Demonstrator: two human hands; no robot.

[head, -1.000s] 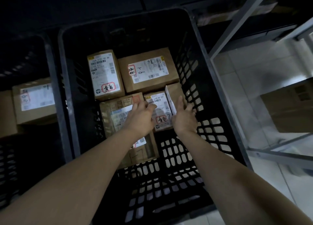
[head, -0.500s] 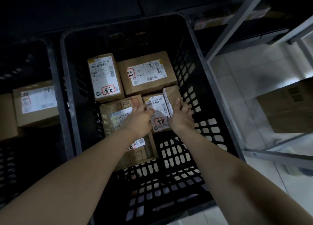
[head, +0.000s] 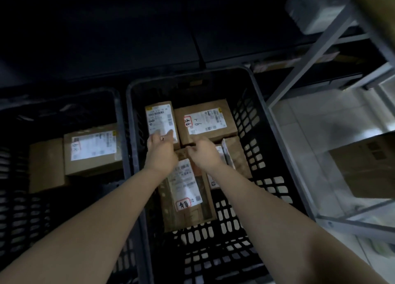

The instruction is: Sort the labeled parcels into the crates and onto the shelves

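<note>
Inside crate: parcels packed; shelf frame right.

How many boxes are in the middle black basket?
5: far-left box, far-right box, long box nearer, small box under the right hand, tilted box by the right wall. Others may hide underneath.

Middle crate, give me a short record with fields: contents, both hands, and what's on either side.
crate: black slotted crate, several brown labelled parcels inside
left hand: left hand, fingers straight on the far-left parcel
right hand: right hand, at the near edge of the wide parcel; grip unclear
left side: second crate, two boxes
right side: metal shelf frame
</note>
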